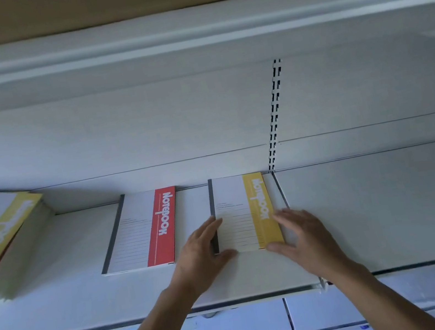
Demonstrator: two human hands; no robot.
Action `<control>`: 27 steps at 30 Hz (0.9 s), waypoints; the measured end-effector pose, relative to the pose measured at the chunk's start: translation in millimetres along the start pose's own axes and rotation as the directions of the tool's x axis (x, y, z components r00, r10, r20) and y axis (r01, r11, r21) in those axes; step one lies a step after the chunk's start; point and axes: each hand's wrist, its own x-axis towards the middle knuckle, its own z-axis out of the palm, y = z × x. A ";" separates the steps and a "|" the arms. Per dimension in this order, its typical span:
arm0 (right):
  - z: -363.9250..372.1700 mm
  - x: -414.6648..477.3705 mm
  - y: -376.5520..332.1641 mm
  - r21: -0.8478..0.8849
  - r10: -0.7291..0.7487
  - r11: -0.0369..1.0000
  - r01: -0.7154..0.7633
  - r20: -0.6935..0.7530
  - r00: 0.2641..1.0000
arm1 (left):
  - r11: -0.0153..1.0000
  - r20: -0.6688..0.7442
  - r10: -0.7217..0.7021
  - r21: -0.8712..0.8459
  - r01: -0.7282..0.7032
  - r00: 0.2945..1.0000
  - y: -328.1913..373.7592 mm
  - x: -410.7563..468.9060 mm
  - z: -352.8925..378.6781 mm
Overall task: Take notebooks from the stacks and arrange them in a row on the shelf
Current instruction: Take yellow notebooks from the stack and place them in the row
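Both hands on the yellow notebook, flat on the shelf

The yellow notebook lies flat against the shelf's back edge, with the red notebook just beside it on the left, apart. Left hand rests at the near left corner of the yellow one, right hand at its near right corner, fingers spread and loose, touching the edges, not gripping. The stack sits tilted at the shelf's left end.
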 end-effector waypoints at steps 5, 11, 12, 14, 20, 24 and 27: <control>-2.5 -0.3 -3.1 0.020 0.026 0.999 -0.026 -0.003 1.000 | 0.994 0.019 0.002 0.105 -0.004 1.000 2.4 -0.1 0.3; -19.9 8.9 -15.4 -0.011 0.058 0.998 -0.058 0.048 0.997 | 0.988 0.091 0.037 0.149 -0.051 0.995 15.9 -7.1 -19.5; -21.9 13.3 -20.4 -0.040 0.061 0.997 -0.060 0.026 0.998 | 0.984 0.082 0.040 0.172 -0.054 0.996 18.2 -9.2 -26.5; -23.0 24.8 -36.6 -0.100 0.073 0.992 -0.074 -0.014 0.997 | 0.971 0.013 0.036 0.238 -0.038 0.999 21.1 -13.1 -43.9; -0.6 68.9 -126.8 -0.044 0.049 0.998 -0.048 0.021 0.999 | 0.880 -0.210 0.046 0.471 0.060 0.977 10.4 -33.7 -124.9; 30.8 93.9 -219.3 0.037 -0.007 0.999 0.003 0.110 0.994 | 0.844 -0.309 0.015 0.513 0.153 0.951 -28.9 -60.8 -190.3; 59.1 104.0 -291.4 0.095 -0.070 0.994 0.056 0.150 0.986 | 0.815 -0.363 -0.004 0.538 0.214 0.932 -71.3 -84.0 -243.0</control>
